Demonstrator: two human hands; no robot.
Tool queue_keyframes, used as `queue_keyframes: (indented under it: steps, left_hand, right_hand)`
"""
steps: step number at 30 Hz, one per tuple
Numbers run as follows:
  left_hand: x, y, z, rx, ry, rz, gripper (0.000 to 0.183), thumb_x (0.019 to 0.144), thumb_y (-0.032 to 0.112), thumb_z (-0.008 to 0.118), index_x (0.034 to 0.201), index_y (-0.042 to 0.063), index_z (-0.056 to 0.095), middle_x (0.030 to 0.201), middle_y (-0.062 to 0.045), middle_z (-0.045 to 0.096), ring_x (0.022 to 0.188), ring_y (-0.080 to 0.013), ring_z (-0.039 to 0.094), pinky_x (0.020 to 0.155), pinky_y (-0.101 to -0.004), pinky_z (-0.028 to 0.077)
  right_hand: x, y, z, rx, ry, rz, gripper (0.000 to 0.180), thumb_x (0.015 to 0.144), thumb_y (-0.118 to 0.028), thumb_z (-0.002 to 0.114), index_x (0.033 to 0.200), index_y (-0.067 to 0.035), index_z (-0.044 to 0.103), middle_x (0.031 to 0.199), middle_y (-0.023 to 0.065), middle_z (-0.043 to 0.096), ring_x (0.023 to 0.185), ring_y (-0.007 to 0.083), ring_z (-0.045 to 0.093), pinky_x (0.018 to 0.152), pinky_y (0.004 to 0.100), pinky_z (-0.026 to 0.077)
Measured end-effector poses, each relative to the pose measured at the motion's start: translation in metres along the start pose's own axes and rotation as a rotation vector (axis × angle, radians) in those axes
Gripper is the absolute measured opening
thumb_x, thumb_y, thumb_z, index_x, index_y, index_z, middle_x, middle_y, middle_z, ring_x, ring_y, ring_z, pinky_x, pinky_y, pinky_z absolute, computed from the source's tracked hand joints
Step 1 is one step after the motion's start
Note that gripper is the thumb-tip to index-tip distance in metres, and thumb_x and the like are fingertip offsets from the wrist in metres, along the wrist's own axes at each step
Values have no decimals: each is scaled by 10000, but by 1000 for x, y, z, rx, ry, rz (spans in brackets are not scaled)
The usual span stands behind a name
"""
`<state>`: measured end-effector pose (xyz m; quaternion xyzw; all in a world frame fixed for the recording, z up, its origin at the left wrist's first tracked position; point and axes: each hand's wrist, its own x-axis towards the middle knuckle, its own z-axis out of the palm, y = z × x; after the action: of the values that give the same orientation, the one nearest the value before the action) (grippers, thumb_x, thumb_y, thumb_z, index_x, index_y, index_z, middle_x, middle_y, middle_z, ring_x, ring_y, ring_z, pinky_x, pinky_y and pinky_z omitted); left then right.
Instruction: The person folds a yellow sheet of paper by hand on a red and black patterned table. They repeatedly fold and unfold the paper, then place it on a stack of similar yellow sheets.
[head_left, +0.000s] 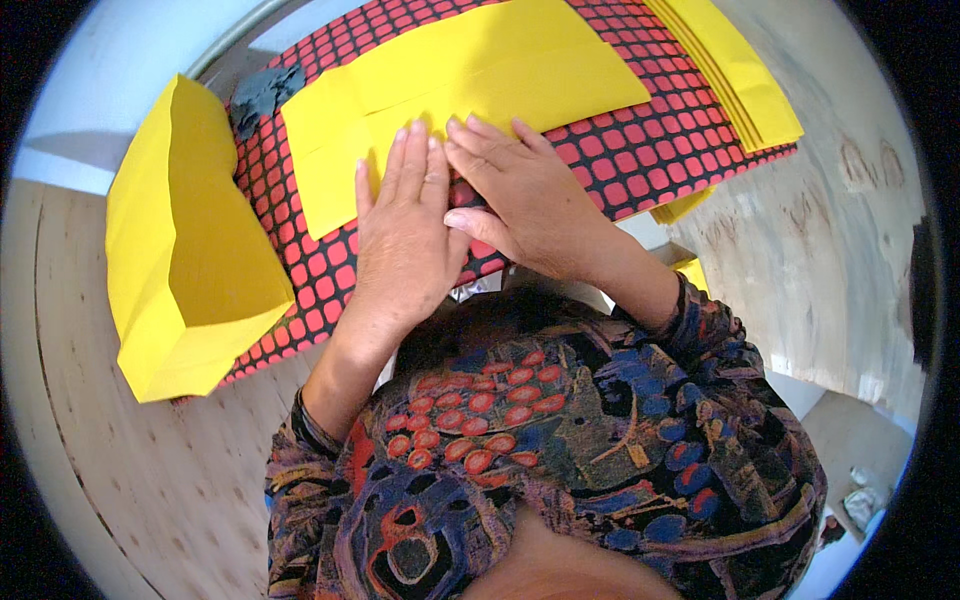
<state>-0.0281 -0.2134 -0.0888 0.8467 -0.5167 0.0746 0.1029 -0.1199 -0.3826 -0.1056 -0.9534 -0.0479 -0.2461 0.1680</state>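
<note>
A creased yellow sheet (442, 82), apparently paper, lies flat across a cloth with a red-and-black block pattern (600, 157). My left hand (405, 225) presses palm down, its fingertips resting on the near edge of the sheet. Beside it my right hand (517, 187) also lies flat, fingers spread on the same edge. Its thumb reaches across to my left hand. Neither hand grips anything. The sheet's near edge is partly hidden under my fingers.
A folded yellow paper piece (217, 247), open like a bag, stands at the left. Several layered yellow pieces (735, 82) lie at the right edge of the cloth. A crumpled dark grey cloth or rag (262, 94) sits at the back left. Wooden boards (810, 225) extend on the right.
</note>
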Motion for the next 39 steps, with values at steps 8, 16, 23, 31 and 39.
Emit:
queue_keyframes:
  steps: [8,16,23,31,39]
  left_hand:
    - [-44,-37,-9,-42,-70,-164,824,971,416,600,1554,-68,276,1642,-251,242,1544,-366,208,1246,-516,136]
    - [-26,-34,-15,154,42,-157,683,950,346,646,1464,-54,441,1528,-261,441,1445,-383,399,1212,-558,202]
    - [35,-22,-20,57,-15,121,526,922,156,644,1405,0,509,1394,-216,575,1239,-390,585,1059,-494,460]
    - [46,-21,-18,217,0,133,495,861,36,574,1355,14,560,1216,-164,676,1057,-334,682,961,-436,538]
    - [56,-43,-5,292,214,136,400,882,74,604,1280,47,636,1200,-136,701,1075,-271,698,1039,-461,492]
  right_hand:
    - [-34,75,-58,-235,-55,261,610,971,-373,610,1434,12,506,1516,193,490,1435,321,435,1190,490,298]
    - [-53,101,-76,-300,75,310,592,992,-378,609,1424,18,523,1482,218,516,1422,355,441,1200,505,279]
    - [-27,77,-58,-204,93,92,603,911,-373,705,1370,-15,547,1379,197,593,1374,384,483,1169,543,311]
    - [4,90,-39,-243,118,-106,465,872,-258,711,1269,-50,584,1240,171,646,1260,358,571,1125,520,383]
    - [-11,116,-82,-473,147,-3,53,844,-80,591,896,-79,580,847,110,632,840,342,653,718,449,526]
